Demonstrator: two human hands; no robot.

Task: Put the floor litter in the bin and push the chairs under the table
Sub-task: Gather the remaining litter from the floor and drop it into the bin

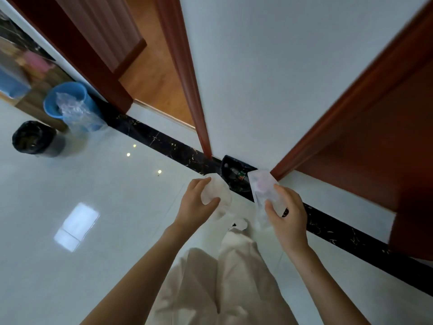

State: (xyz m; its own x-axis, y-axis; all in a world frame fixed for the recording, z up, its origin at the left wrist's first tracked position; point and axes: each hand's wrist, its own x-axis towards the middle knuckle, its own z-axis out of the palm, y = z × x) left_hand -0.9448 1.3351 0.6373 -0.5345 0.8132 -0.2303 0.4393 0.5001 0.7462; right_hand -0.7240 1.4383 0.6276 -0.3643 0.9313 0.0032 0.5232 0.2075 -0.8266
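The head view looks steeply down at a glossy white tiled floor (98, 184) bordered by a black marble strip (161, 139) along a white wall (281, 78).

The left hand (196, 205) is raised in front of the body, its fingers (212, 202) closed around a crumpled white piece of litter (216, 195), thumb below and fingertips above. The right hand (289, 212) is at about the same height, its fingers (271, 208) clamped on a clear plastic wrapper (263, 186) that shows a faint pink patch inside; the wrapper stands roughly upright above the hand. The two hands are apart, neither touching the other.

Between and just beyond the hands, a small bin lined with a black bag (234, 174) stands against the foot of the wall, on the black strip, between two red-brown door frames. Mixed rubbish shows inside it; individual items cannot be told. Both pieces of litter are held above the floor near the bin's mouth, not yet in it.

Far left, a second bin with a black liner (35, 139) stands on the floor beside a blue bucket (68, 99) with clear plastic film spilling over its rim. The person's pale trousers (222, 277) fill the lower centre.
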